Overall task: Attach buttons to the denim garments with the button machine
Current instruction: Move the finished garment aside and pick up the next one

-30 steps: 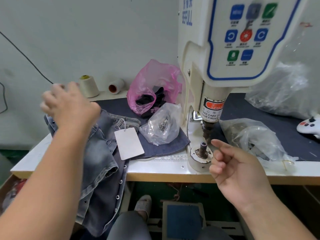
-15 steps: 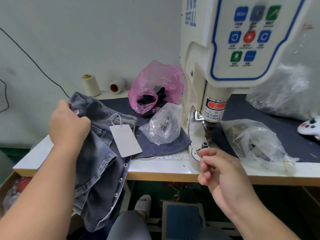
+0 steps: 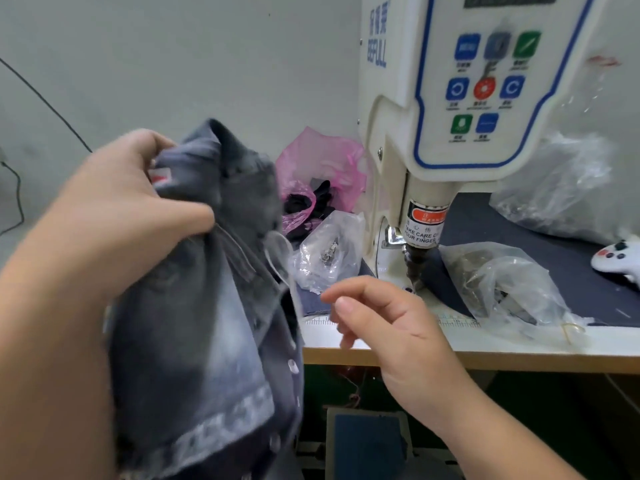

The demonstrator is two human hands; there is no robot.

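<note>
My left hand [image 3: 121,206] grips a bunched grey denim garment [image 3: 207,323] near its collar and holds it up off the table, the rest hanging down with several metal snaps along its edge. My right hand [image 3: 384,327] hovers just right of the garment in front of the table edge, fingers loosely curled, thumb and forefinger close together; nothing shows between them. The white button machine [image 3: 446,98] stands at the right, its punch head [image 3: 415,265] above the base, partly hidden behind my right hand. A clear bag of metal buttons [image 3: 329,254] lies left of the machine.
A pink bag [image 3: 322,174] with dark items sits behind the clear bag. More clear plastic bags [image 3: 502,282] lie right of the machine on a dark cloth. A white game controller [image 3: 620,258] rests at the far right. A foot pedal [image 3: 367,441] is under the table.
My left hand took hold of the denim garment and lifted it up and rightward off the table. My right hand moved left and down, away from the machine's punch.
</note>
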